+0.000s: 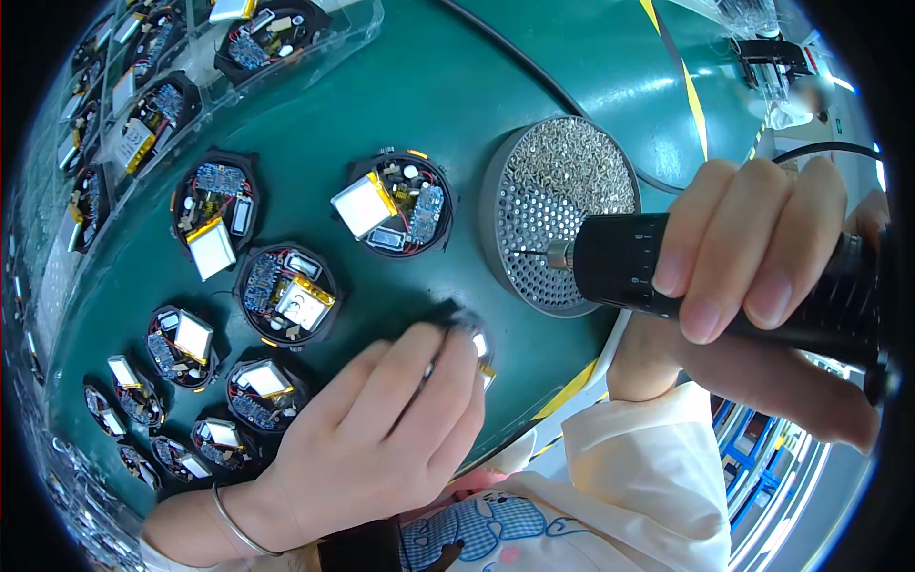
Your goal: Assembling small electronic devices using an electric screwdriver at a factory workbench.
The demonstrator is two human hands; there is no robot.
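Observation:
My right hand [748, 253] is wrapped round a black electric screwdriver [620, 259], held sideways. Its thin bit points left, over the perforated half of a round grey screw dish [493, 224]. A heap of small silver screws [572, 162] fills the dish's far half. Low in the middle, my left hand [396, 415] has its fingers closed on a round black device housing [452, 311]. Most of that housing is hidden under the hand; a pale, yellow-edged battery [484, 360] shows beside the fingers. Another open round housing [426, 202] with circuit board and battery lies beyond.
More open round housings [288, 294] with batteries lie across the green mat [419, 91] at the left. Clear plastic trays [348, 57] at the far left hold several others. A black cable [519, 59] runs behind the dish. Yellow-black tape [694, 105] marks the right side.

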